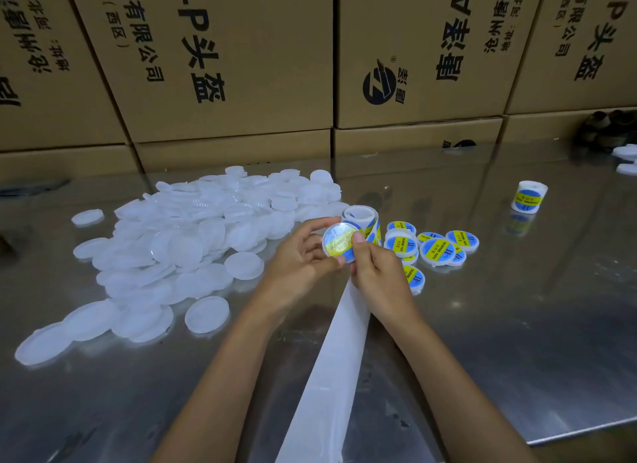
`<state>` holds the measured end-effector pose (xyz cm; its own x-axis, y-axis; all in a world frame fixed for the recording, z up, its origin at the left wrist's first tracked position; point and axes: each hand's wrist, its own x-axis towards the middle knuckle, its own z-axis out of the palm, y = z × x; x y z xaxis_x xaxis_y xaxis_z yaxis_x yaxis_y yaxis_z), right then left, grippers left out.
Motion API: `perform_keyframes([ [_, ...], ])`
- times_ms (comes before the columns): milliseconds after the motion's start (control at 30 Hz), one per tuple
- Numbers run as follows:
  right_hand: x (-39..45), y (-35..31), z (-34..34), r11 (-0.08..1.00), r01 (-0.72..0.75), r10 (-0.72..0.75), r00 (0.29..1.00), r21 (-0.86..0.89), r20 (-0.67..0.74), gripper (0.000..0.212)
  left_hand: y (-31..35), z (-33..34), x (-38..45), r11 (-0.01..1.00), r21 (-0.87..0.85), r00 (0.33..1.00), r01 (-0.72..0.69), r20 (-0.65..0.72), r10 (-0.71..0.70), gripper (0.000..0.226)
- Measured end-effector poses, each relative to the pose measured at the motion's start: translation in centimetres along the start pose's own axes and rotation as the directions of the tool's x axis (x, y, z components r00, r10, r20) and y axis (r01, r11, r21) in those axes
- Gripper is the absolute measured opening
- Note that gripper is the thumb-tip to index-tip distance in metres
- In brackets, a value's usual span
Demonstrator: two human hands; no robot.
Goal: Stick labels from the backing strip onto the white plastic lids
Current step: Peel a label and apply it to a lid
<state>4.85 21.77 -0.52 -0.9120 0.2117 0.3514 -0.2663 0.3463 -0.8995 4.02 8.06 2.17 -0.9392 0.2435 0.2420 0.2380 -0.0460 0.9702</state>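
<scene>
My left hand (303, 256) grips a white plastic lid (336, 243) by its rim, tilted up toward me above the table. A blue and yellow label lies on its face. My right hand (375, 269) presses its thumb on that label. Behind the lid stands the label roll (362, 218), and its bare white backing strip (339, 352) trails down toward me. Several labelled lids (437, 250) lie just right of my hands. A big heap of plain white lids (206, 235) covers the table to the left.
The steel table (517, 324) has its edge at the lower right. A second label roll (529, 197) stands at the right rear. Stacked cardboard boxes (224, 66) wall off the back. A few more white lids (627, 159) sit at the far right.
</scene>
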Motion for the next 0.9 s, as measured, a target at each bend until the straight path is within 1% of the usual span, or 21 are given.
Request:
perform_keyframes([
  [133, 0.0, -0.2, 0.0, 0.998, -0.051, 0.047, 0.995, 0.048, 0.093, 0.049, 0.0, -0.1, 0.0, 1.0, 0.005, 0.992, -0.009, -0.127, 0.01, 0.04],
  [267, 0.1, -0.3, -0.2, 0.996, -0.017, 0.001, 0.985, 0.091, 0.173, 0.047, -0.2, -0.4, 0.2, 1.0, -0.022, 0.978, -0.014, -0.207, 0.009, 0.024],
  [333, 0.1, -0.4, -0.2, 0.996, -0.009, -0.011, 0.976, 0.089, 0.219, 0.046, -0.3, -0.4, 0.4, 0.998, -0.055, 0.966, 0.006, -0.259, -0.02, 0.014],
  [400, 0.2, -0.5, -0.1, 0.997, -0.039, 0.024, 0.978, 0.066, 0.205, 0.045, -0.2, -0.3, 0.5, 0.992, -0.119, 0.958, 0.049, -0.276, -0.08, 0.017],
  [433, 0.3, -0.6, -0.3, 0.994, -0.085, 0.072, 0.984, 0.074, 0.161, 0.045, -0.3, -0.3, 0.5, 0.983, -0.168, 0.958, 0.074, -0.262, -0.117, 0.019],
  [467, 0.5, -0.6, -0.5, 0.979, -0.163, 0.151, 0.984, 0.125, 0.098, 0.045, -0.3, -0.3, 0.5, 0.971, -0.219, 0.959, 0.096, -0.241, -0.149, 0.02],
  [500, 0.8, -0.6, -0.9, 0.939, -0.255, 0.252, 0.967, 0.232, 0.041, 0.045, -0.3, -0.4, 0.5, 0.96, -0.256, 0.959, 0.115, -0.223, -0.175, 0.021],
  [533, 1.1, -0.6, -1.5, 0.87, -0.327, 0.35, 0.937, 0.369, 0.004, 0.044, -0.4, -0.5, 0.5, 0.956, -0.264, 0.957, 0.131, -0.218, -0.191, 0.022],
  [567, 1.3, -0.5, -2.1, 0.785, -0.367, 0.429, 0.903, 0.5, -0.009, 0.042, -0.5, -0.6, 0.5, 0.961, -0.238, 0.954, 0.142, -0.225, -0.197, 0.023],
  [633, 1.6, -0.1, -3.1, 0.615, -0.403, 0.525, 0.85, 0.677, 0.029, 0.037, -0.9, -0.5, 0.6, 0.983, -0.095, 0.95, 0.156, -0.259, -0.176, 0.023],
  [700, 1.8, 0.3, -3.6, 0.457, -0.425, 0.574, 0.812, 0.782, 0.106, 0.033, -1.4, -0.3, 0.6, 0.979, 0.137, 0.949, 0.152, -0.298, -0.105, 0.024],
  [733, 1.8, 0.4, -3.8, 0.398, -0.428, 0.585, 0.8, 0.811, 0.135, 0.031, -1.6, -0.2, 0.6, 0.954, 0.263, 0.95, 0.142, -0.307, -0.057, 0.025],
  [767, 1.9, 0.5, -3.9, 0.352, -0.429, 0.592, 0.791, 0.832, 0.156, 0.03, -1.8, -0.2, 0.5, 0.912, 0.388, 0.951, 0.134, -0.308, -0.008, 0.026],
  [800, 2.0, 0.5, -3.9, 0.319, -0.429, 0.595, 0.785, 0.845, 0.173, 0.028, -1.9, -0.2, 0.4, 0.849, 0.512, 0.95, 0.132, -0.31, 0.04, 0.027],
  [867, 2.1, 0.6, -4.0, 0.289, -0.426, 0.592, 0.783, 0.857, 0.19, 0.027, -2.1, -0.7, 0.4, 0.671, 0.721, 0.935, 0.176, -0.336, 0.116, 0.033],
  [900, 2.1, 0.7, -4.0, 0.287, -0.425, 0.588, 0.786, 0.859, 0.192, 0.027, -2.2, -1.1, 0.4, 0.58, 0.785, 0.921, 0.218, -0.361, 0.143, 0.036],
])
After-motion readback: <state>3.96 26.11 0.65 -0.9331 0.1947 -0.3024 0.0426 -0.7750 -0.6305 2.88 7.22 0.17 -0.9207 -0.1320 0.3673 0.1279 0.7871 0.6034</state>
